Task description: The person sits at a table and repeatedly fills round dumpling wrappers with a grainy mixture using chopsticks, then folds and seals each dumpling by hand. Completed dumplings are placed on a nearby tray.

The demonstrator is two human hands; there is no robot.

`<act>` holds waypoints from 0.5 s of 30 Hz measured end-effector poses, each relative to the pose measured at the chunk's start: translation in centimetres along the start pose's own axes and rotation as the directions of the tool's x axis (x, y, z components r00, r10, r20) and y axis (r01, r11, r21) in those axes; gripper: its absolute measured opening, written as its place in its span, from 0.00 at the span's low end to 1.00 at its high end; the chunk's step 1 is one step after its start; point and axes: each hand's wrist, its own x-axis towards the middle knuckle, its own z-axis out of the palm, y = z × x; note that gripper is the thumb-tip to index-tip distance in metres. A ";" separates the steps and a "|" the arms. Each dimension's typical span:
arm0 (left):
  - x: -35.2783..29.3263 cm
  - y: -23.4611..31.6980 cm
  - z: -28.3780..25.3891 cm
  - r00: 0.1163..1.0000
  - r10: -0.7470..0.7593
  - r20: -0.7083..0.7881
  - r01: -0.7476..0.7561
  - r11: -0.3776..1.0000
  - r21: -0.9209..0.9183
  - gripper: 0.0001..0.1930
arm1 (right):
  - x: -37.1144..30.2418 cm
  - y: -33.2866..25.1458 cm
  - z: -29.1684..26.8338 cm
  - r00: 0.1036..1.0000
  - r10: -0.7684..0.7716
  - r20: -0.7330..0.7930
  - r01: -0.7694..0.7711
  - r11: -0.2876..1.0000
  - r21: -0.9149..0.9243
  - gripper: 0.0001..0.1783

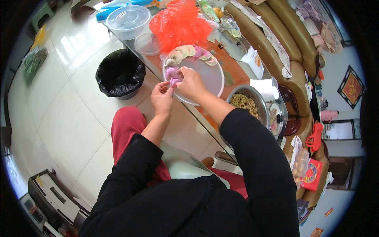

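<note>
Over the left edge of a round white tray [208,76], my two hands meet at a small pink-purple dumpling [174,81]. My left hand [162,98] pinches it from below with its fingertips. From the right, the fingers of my right hand [191,82] close on the same dumpling and partly hide it. Folded dumplings [179,54], pale and purple, line the tray's far rim in a curved row. To the right of the tray, a metal bowl [245,102] contains a brownish chopped filling.
A bin [120,75] lined with a black bag stands on the floor at the left. Beyond the tray lie a red plastic bag [181,24] and a clear lidded tub [128,20]. A lidded pot [275,117] sits beside the bowl. A brown sofa [272,33] runs behind the table.
</note>
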 end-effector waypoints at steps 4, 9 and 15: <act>0.2 0.1 -0.6 0.999 -0.048 0.026 0.050 0.994 -0.093 0.11 | -1.7 -3.6 -9.8 0.985 0.077 0.153 -0.114 0.961 0.251 0.19; 0.6 0.8 -1.7 0.998 -0.050 0.035 0.051 0.997 -0.051 0.11 | -11.1 -2.3 -23.4 0.979 0.205 0.016 -0.179 0.809 0.560 0.13; -0.4 1.9 -1.9 0.999 0.014 0.035 -0.014 1.000 -0.009 0.12 | -28.1 11.1 -27.0 0.780 0.572 -0.252 -0.416 0.776 0.474 0.10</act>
